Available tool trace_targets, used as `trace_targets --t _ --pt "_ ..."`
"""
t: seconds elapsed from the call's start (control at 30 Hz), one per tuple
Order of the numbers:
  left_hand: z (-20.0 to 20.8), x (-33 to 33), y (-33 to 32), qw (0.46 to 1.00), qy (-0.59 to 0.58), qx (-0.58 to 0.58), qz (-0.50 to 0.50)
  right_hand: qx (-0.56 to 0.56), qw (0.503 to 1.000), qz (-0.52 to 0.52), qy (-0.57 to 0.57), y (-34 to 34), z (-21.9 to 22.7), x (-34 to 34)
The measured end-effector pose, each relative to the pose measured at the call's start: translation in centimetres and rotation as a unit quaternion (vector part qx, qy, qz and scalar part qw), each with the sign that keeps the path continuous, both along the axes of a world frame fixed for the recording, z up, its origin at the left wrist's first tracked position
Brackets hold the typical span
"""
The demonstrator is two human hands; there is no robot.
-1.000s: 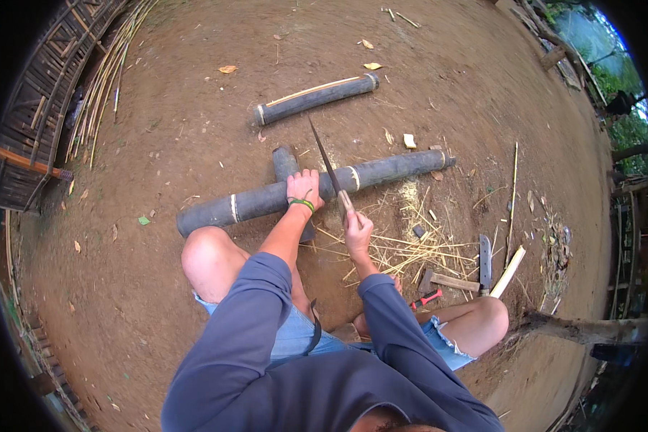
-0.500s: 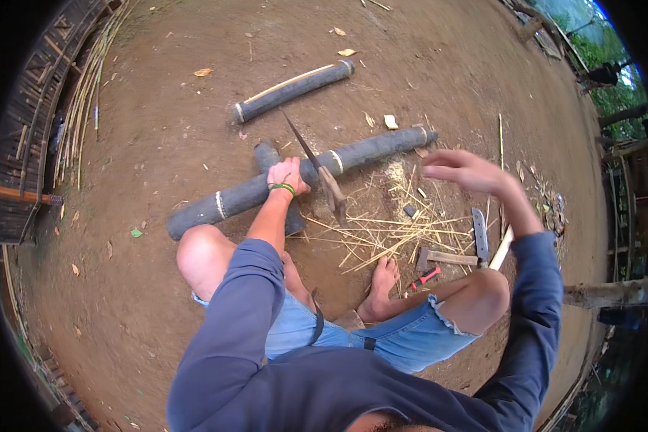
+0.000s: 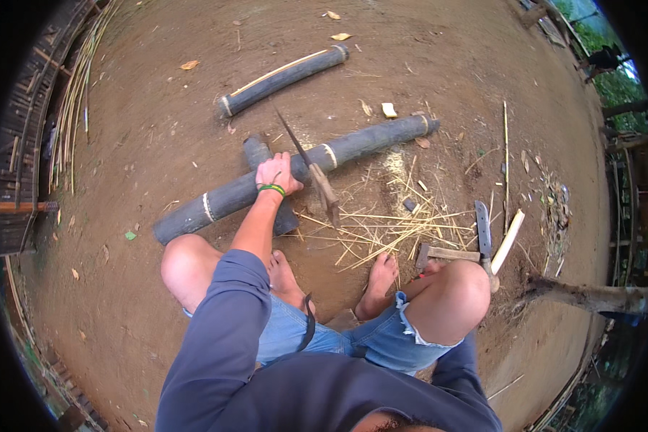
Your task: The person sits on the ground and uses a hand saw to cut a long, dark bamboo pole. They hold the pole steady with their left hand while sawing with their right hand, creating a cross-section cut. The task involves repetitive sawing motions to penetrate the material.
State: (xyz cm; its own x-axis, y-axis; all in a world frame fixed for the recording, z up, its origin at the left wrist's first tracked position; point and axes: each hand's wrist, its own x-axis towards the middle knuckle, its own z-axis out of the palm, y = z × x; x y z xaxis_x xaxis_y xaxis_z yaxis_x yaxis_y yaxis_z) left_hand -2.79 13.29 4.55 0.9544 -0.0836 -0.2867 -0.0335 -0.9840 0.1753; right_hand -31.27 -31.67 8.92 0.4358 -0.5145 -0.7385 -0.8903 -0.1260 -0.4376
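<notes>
My left hand (image 3: pixel 277 173) closes around a stiff, sharp long knife (image 3: pixel 304 162) resting on the heavy bamboo pole (image 3: pixel 295 169) on the dirt ground (image 3: pixel 158 129), best gripped by its wooden handle (image 3: pixel 325 193), right hand unseen.

right hand: left the knife (image 3: pixel 311 167), reached right, now hidden | left hand (image 3: pixel 277 173): alone on knife

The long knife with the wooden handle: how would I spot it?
Find the long dark bamboo pole lying across the dirt. The left hand rests on it. Beside that hand the knife lies across the pole, the only thin dark blade with a pale wooden handle.
</notes>
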Motion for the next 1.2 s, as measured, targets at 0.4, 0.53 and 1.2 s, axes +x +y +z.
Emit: trace_targets --t 0.4,0.53,1.2 --pt "0.1 0.6 0.7 1.0 0.008 -0.023 0.016 0.036 0.797 0.594 -0.103 14.4 14.3 24.2" --pt "-0.2 0.1 0.3 0.999 -0.02 -0.034 0.009 0.173 0.87 0.372 -0.273 24.1 0.0 22.0" --pt "1.3 3.6 2.2 0.992 0.121 -0.035 0.006 0.258 0.842 0.141 -0.452 24.5 8.7 14.2"
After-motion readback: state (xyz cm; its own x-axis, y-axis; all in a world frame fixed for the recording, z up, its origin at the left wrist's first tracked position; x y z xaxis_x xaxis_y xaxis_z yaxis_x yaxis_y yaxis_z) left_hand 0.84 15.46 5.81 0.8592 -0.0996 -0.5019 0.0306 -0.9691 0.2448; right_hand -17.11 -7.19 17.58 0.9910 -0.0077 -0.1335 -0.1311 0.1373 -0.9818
